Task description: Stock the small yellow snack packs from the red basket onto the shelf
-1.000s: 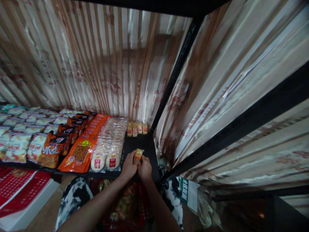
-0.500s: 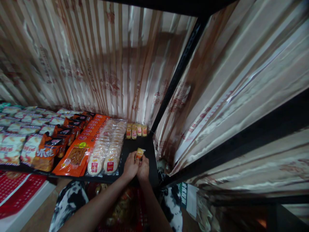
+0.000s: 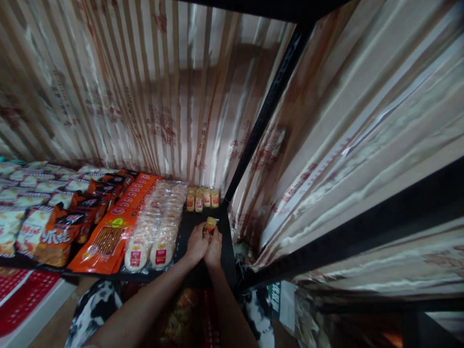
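Observation:
Both my hands meet over the black shelf [image 3: 188, 227], closed around one small yellow snack packet [image 3: 210, 224]. My left hand [image 3: 198, 243] grips it from the left, and my right hand [image 3: 213, 247] from the right. The packet's top sticks up above my fingertips; its lower part is hidden by them. Beyond my hands, several similar small yellow packets [image 3: 203, 199] stand in a row at the shelf's back corner. Left of my hands lie two rows of clear-wrapped round crackers [image 3: 162, 251] with red labels.
Orange snack bags [image 3: 99, 244], orange-and-black bags [image 3: 61, 237] and white bags [image 3: 12, 227] fill the shelf leftward. A black post [image 3: 261, 116] rises at the corner before pleated curtains [image 3: 174, 96]. Below are a red-and-white box [image 3: 29, 299] and a dim container of yellow packets [image 3: 181, 319].
My hands and the packet have moved slightly farther in over the shelf, toward the row of small packets. The view has shifted a little; both hands keep their hold.

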Tool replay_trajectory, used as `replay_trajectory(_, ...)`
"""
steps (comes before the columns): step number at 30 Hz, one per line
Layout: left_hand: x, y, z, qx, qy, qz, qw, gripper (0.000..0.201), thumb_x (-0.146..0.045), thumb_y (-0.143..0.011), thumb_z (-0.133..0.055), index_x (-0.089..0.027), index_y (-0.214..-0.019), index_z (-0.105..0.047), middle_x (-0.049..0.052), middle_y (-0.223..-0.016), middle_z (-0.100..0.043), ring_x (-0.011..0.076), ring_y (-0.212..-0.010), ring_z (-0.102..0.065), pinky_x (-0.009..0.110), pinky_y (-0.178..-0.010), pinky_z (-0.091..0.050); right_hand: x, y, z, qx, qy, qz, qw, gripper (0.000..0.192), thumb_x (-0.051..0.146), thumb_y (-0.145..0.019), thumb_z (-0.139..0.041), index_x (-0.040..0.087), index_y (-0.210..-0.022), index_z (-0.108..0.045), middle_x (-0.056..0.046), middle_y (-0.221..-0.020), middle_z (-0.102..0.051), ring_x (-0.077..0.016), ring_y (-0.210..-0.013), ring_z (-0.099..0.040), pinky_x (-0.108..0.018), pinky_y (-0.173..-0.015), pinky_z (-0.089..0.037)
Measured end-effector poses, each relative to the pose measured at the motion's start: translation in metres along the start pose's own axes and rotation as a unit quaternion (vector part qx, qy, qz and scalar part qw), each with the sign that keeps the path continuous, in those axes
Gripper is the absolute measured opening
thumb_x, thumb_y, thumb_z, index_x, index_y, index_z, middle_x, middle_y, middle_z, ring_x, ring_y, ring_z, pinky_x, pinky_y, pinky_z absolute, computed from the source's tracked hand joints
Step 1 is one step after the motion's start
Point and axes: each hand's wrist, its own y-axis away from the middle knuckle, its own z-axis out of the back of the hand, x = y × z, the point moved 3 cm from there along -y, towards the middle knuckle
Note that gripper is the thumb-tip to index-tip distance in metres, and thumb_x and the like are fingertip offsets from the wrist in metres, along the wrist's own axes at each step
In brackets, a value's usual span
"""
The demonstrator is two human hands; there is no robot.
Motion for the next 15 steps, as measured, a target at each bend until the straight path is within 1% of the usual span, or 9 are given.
replay_trajectory(7, -0.004, -0.017, -0.003, -0.007, 0.012, 0.015, 1.0, 0.037, -0.017, -0.082, -0.042, -0.012, -0.118, -0.052, 0.011, -0.122, -0.056, 0.0179, -0.112, -0.052, 0.028, -0.099, -0.037, 0.008, -0.018, -0.004, -0.002, 0.008, 0.009, 1.0, 0.051, 0.017, -0.08, -0.039, 0.009, -0.13, -0.042, -0.017, -0.112, -0.054, -0.0224, -0.099, -0.056, -0.031, -0.086, -0.044)
replay_trajectory(12, -0.003, -0.03, -0.007, 0.001, 0.03, 0.015, 0.999, 0.036, -0.017, -0.082, -0.043, -0.015, -0.117, -0.053, 0.009, -0.121, -0.058, 0.0176, -0.112, -0.053, 0.028, -0.098, -0.038, 0.013, -0.03, -0.006, 0.007, 0.006, 0.008, 1.0, 0.053, 0.018, -0.08, -0.037, 0.006, -0.132, -0.038, -0.02, -0.115, -0.053, -0.0227, -0.099, -0.057, -0.03, -0.083, -0.045)
replay_trajectory(15, -0.003, -0.037, -0.008, 0.001, 0.027, 0.016, 1.0, 0.037, -0.017, -0.082, -0.043, -0.015, -0.117, -0.053, 0.009, -0.12, -0.059, 0.018, -0.111, -0.053, 0.029, -0.098, -0.038, 0.012, -0.036, -0.008, 0.006, 0.009, 0.008, 1.0, 0.054, 0.019, -0.081, -0.037, 0.008, -0.134, -0.037, -0.019, -0.118, -0.052, -0.0227, -0.099, -0.057, -0.03, -0.081, -0.045)
